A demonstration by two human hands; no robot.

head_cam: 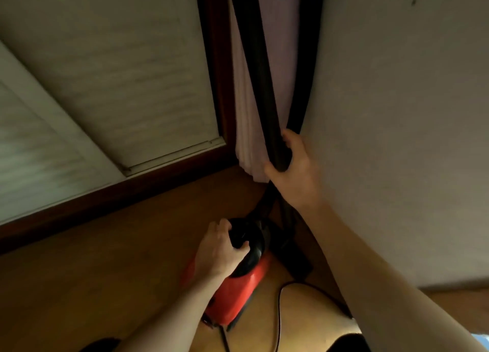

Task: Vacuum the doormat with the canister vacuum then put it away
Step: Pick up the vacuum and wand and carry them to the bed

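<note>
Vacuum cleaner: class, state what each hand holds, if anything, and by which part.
The left hand grips the vacuum cleaner by its black handle on top. The right hand grips the upright black tube low down.

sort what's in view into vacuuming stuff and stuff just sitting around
For the job: red plastic canister vacuum, left hand gripping its black top; long black vacuum tube, right hand gripping it; thin black power cord.
Just there: pale lilac fabric curtain; white louvred door.

Red canister vacuum [238, 285] on wooden floor, black wand [260, 87] upright in corner
</note>
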